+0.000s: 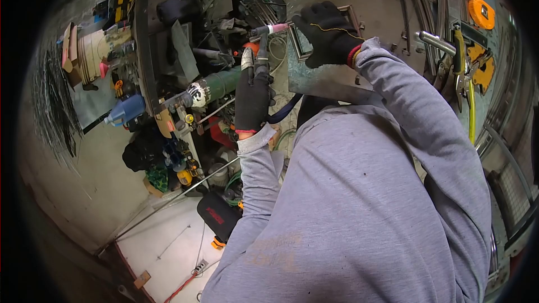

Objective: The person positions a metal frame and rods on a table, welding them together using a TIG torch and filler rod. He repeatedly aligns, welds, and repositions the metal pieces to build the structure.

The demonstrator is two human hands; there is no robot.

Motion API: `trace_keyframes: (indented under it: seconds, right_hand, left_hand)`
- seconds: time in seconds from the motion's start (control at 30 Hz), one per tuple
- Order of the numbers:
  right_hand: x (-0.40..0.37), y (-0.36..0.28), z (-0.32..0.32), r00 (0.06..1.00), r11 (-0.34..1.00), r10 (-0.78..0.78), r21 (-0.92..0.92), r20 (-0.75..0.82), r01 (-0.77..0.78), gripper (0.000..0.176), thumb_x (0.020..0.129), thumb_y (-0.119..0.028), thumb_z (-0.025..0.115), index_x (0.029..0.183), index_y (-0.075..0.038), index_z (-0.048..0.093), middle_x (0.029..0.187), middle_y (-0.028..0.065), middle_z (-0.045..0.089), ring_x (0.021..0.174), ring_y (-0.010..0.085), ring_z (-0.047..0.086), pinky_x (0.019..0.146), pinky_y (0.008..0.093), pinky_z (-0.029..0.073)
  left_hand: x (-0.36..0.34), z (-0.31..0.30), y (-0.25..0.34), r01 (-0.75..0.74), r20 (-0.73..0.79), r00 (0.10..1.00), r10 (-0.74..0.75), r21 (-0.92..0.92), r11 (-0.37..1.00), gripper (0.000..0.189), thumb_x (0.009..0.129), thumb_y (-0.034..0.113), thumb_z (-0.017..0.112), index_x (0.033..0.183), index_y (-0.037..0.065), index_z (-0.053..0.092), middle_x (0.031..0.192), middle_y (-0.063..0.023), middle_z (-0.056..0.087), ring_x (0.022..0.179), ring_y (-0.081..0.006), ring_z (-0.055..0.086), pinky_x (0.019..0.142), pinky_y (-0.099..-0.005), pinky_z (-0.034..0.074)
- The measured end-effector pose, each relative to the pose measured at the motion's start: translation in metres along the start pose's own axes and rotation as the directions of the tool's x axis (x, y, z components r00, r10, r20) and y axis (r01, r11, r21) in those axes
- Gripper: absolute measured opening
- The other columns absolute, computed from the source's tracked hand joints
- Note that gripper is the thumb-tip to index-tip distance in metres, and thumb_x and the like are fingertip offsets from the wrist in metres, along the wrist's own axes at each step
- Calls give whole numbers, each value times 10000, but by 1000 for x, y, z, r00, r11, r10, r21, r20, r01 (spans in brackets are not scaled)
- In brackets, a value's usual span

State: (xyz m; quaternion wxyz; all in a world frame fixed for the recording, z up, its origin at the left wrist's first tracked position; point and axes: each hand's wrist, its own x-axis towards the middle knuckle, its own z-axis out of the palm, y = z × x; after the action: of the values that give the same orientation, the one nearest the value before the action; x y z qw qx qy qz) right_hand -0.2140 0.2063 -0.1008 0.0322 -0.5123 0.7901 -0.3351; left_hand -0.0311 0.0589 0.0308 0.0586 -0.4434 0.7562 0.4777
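My left hand (254, 92), in a black glove with worn light fingertips, is closed around a TIG welding torch (276, 28) with a pink nozzle. The torch tip points right, close to the left edge of a small rectangular metal frame (304, 54). Over that frame lies my right hand (328, 36), also in a black glove, with its fingers bent across the frame. A loose yellowish thread (337, 29) runs over the back of this glove. The frame rests on a metal worktable (382, 0); my right hand covers much of it.
Metal bars (418, 11) lie along the table's right side, near an orange tape measure (481, 11) and locking pliers (463, 78). To the left stand a green gas cylinder (222, 84), a blue jug (126, 110) and cluttered tools. A black case (218, 216) sits lower left.
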Motion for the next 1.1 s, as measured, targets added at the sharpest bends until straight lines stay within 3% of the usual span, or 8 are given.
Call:
trace_keyframes:
  seconds: [0.4,0.47,0.5,0.53,0.6,0.67,0.87,1.1]
  right_hand:
    - [-1,1,3,995,996,-45,-76,-85,38,887,557,-405,936,1310,-26,660,1259,176,626,1177,364,578,1041,500,447]
    - [-1,1,19,880,947,216,127,424,-294,1025,550,-451,950,1412,-24,597,1308,209,588,1247,397,540,1149,523,379]
    - [-3,2,21,879,948,216,126,425,-294,1025,550,-451,950,1412,-24,597,1308,209,588,1247,397,540,1149,523,379]
    - [-4,4,22,926,966,179,118,333,-230,1031,552,-453,950,1419,-26,593,1316,211,584,1256,400,535,1155,527,374]
    - [-5,5,17,986,991,90,83,143,-103,1042,556,-457,950,1433,-29,586,1332,216,577,1274,404,527,1165,535,365]
    - [-4,4,10,999,999,-22,23,-48,23,1053,560,-460,950,1448,-31,579,1348,220,570,1293,409,518,1176,543,356]
    - [-2,2,6,1000,1000,-8,22,3,8,1086,545,-458,942,1464,-19,567,1394,222,547,1338,418,487,1203,560,331]
    - [1,-3,-4,999,1000,5,-5,32,-5,1043,541,-437,928,1424,1,589,1333,206,579,1272,394,534,1162,523,374]
  left_hand:
    - [3,-2,-3,-112,0,994,113,120,986,612,1113,233,530,1689,139,343,840,20,571,583,-58,515,504,-249,426]
    - [13,-2,-12,-164,-44,984,174,178,970,495,1108,223,537,1587,104,502,841,13,582,573,-56,509,505,-248,420]
    - [10,0,-13,-157,-81,982,173,178,971,373,1097,207,548,1437,69,617,810,1,590,554,-59,501,506,-271,418]
    - [10,-1,-14,-156,-81,982,173,177,972,373,1097,207,548,1437,69,617,810,1,590,554,-59,501,506,-271,418]
    - [11,-2,-16,-320,-65,921,385,439,840,523,1088,172,558,1595,68,479,993,-212,741,804,-305,700,736,-425,531]
    - [0,2,7,-139,-74,979,190,440,887,566,1083,197,558,1622,73,437,959,-242,720,774,-360,672,715,-444,512]
    - [4,-5,-8,-91,-44,994,100,172,981,649,1071,209,571,1675,99,360,885,-124,678,703,-194,633,632,-358,491]
    - [-2,-5,-30,9,-125,992,-23,-112,994,277,1088,245,576,1246,17,575,870,-41,615,602,-97,570,503,-278,490]
